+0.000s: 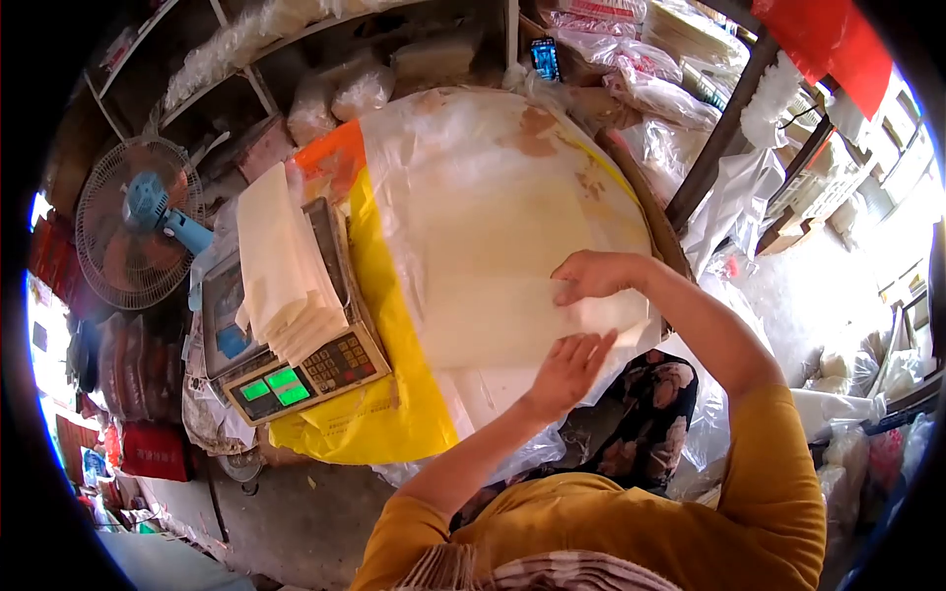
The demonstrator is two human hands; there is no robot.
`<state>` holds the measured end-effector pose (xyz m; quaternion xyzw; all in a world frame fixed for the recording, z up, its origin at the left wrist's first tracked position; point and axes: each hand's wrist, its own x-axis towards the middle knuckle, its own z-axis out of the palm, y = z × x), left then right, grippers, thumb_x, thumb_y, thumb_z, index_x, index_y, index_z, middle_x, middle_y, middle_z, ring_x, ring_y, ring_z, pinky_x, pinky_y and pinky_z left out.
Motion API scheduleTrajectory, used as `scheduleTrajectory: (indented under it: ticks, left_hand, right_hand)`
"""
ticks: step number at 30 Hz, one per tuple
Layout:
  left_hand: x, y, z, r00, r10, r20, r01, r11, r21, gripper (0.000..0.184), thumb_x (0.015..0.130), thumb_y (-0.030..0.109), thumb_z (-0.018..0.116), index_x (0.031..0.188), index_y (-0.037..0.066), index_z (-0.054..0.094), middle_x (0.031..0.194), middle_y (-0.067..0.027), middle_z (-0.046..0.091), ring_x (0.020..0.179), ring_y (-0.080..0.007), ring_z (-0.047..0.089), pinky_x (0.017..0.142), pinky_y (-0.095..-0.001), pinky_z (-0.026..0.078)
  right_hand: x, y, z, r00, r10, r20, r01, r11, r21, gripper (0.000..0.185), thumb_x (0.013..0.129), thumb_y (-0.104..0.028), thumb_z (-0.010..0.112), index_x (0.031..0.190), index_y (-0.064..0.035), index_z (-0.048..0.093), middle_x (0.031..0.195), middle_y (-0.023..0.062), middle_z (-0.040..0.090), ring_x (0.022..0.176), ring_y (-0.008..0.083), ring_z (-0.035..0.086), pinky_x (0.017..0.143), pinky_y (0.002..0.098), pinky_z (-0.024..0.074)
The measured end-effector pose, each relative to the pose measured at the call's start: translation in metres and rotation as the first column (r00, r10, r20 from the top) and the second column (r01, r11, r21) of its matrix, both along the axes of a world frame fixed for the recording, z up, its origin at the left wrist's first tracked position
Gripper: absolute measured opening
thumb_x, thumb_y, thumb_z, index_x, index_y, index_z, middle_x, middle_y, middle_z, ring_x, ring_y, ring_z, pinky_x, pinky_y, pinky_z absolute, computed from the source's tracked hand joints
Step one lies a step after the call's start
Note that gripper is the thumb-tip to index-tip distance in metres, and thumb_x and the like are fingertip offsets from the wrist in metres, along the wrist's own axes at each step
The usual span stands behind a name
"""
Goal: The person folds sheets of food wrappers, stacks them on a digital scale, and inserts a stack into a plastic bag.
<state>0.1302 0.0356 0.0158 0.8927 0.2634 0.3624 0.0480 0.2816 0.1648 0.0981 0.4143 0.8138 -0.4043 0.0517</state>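
Thin cream-coloured sheets [483,320], which look like paper, lie flat on the plastic-covered work surface in front of me. My right hand [599,275] is closed, thumb and fingers pinching at the right side of the sheets. Closer to my body, my left hand [572,372] has its fingers bent together over the near right corner, where a sheet edge is lifted and curls up. How many layers each hand grips is hidden. To the left, a folded stack of similar cream sheets [281,251] rests on a digital scale [340,360] with lit green displays.
A yellow plastic sheet [394,394] covers the near left part of the surface. Beyond the scale stands a fan [143,202] with a blue motor housing. Bagged goods [650,69] and a phone [544,59] are at the back. Shelves [261,89] line the far left.
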Motion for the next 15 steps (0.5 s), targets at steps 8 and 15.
scheduleTrajectory:
  ticks: [8, 15]
  left_hand:
    - [0.014, -0.015, -0.069, 0.992, -0.111, -0.063, 0.106, 0.991, -0.077, 0.021, 0.073, 0.006, 0.057, 0.094, 0.007, 0.059, 0.087, -0.0058, 0.054, 0.087, -0.0225, 0.055, 0.076, -0.0341, 0.047]
    - [0.017, -0.014, -0.070, 0.996, -0.075, 0.057, 0.086, 0.969, -0.232, 0.019, 0.071, 0.000, 0.060, 0.089, 0.006, 0.061, 0.086, -0.0065, 0.055, 0.085, -0.0254, 0.054, 0.076, -0.0362, 0.047]
  right_hand:
    - [0.027, 0.045, 0.048, 0.998, -0.061, -0.009, 0.032, 0.397, 0.917, 0.017, 0.088, -0.015, 0.053, 0.094, -0.0047, 0.064, 0.085, 0.0072, 0.068, 0.075, 0.0216, 0.065, 0.070, 0.0325, 0.0512]
    - [-0.019, -0.083, 0.151, 0.981, -0.130, -0.142, 0.157, 0.113, 0.981, 0.017, 0.080, -0.006, 0.054, 0.096, -0.0096, 0.058, 0.074, 0.0094, 0.062, 0.067, 0.0273, 0.063, 0.058, 0.0386, 0.0509]
